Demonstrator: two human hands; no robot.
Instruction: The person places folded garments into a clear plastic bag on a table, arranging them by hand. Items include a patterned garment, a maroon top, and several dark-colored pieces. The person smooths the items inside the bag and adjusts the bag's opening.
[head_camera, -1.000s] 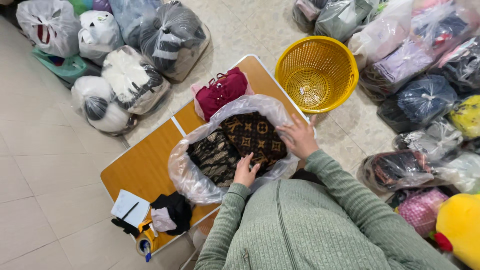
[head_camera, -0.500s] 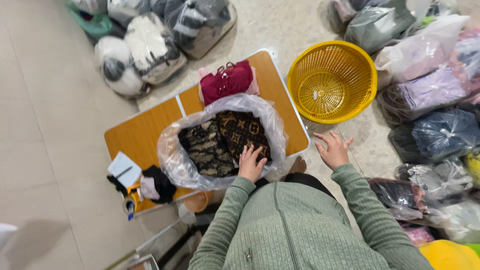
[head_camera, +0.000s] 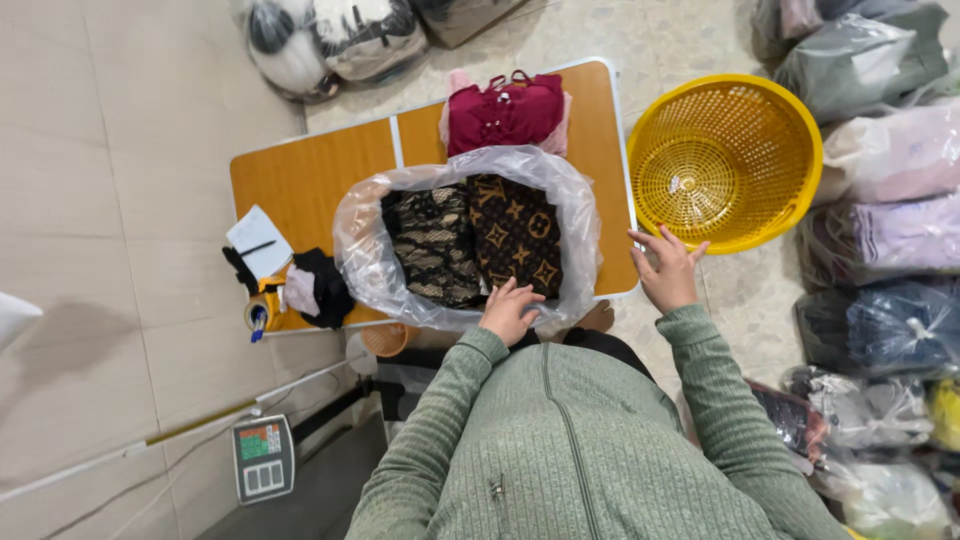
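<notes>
The left hand (head_camera: 510, 310) is seen at centre frame, fingers curled and pressed on the near rim of the clear plastic bag (head_camera: 585, 230), at the lower edge of the dark patterned garments (head_camera: 515, 232) and black lace pieces (head_camera: 432, 245) packed inside; nothing is pinched between the fingers as far as can be told. The right hand (head_camera: 665, 272) is held right of centre, fingers spread apart and empty, hovering just off the right edge of the orange folding table (head_camera: 310, 175) and near the rim of the yellow basket (head_camera: 725, 160), which stands on the floor at upper right. The bag lies open-mouthed on the table, middle of the frame; a maroon garment (head_camera: 505, 108) rests just beyond it toward the top. A notepad with pen (head_camera: 258, 242) and a dark bundle (head_camera: 318, 288) sit at the table's left end; a scale (head_camera: 262, 458) is at lower left. Judgement: the stack is best kept pinned flat by the left hand while the loose film is gathered evenly, so that the folded piles are not skewed. The thin plastic is likely slippery and prone to tearing if pulled from one point only.
</notes>
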